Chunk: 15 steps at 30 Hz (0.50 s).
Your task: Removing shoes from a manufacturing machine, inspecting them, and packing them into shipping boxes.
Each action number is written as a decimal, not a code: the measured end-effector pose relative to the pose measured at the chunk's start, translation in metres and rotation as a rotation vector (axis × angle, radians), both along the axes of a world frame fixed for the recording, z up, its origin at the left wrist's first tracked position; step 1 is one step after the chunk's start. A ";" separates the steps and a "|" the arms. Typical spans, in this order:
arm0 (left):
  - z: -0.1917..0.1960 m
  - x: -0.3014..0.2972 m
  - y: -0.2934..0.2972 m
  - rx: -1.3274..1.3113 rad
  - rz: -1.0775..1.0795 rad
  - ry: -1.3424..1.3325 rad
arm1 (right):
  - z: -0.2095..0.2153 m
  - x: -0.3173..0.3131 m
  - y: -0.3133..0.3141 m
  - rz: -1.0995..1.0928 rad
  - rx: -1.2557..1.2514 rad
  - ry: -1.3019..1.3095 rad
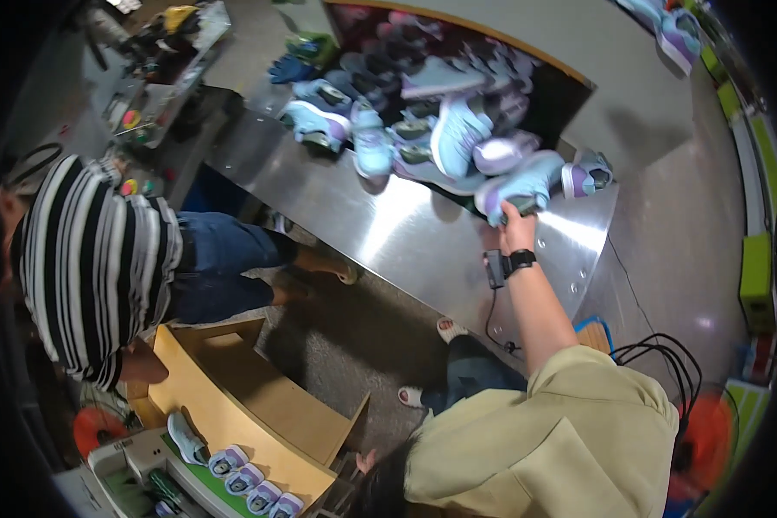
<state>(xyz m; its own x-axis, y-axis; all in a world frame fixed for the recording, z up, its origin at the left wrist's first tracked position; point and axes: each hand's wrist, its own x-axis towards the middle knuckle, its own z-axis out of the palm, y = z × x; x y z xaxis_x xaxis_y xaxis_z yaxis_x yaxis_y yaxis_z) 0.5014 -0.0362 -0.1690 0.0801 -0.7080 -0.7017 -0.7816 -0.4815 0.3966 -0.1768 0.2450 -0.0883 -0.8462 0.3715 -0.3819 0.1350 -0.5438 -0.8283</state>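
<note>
Right hand (517, 228), nearer, is gripping a shoe (531, 177) slanting lengthwise toward the bench's (457, 268) right edge; left hand (367, 461) is hanging, seemingly empty.

From my one head-worn fisheye, I look steeply down, close above a beige-shirted shoulder (596, 384), with the right hand (516, 227) and counter (423, 242) farther off.

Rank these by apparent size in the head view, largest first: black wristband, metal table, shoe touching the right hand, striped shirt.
1. Metal table
2. Striped shirt
3. Shoe
4. Black wristband
</note>
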 end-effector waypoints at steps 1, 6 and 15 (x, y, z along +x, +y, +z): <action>-0.007 -0.015 -0.017 0.068 -0.074 -0.012 | 0.020 0.013 0.021 -0.074 0.021 -0.024; 0.006 -0.106 -0.048 0.164 -1.571 -0.204 | 0.059 0.058 0.004 0.300 -0.239 -0.098; 0.157 -0.435 0.063 0.611 -0.545 1.027 | 0.104 0.198 0.030 1.190 0.548 0.273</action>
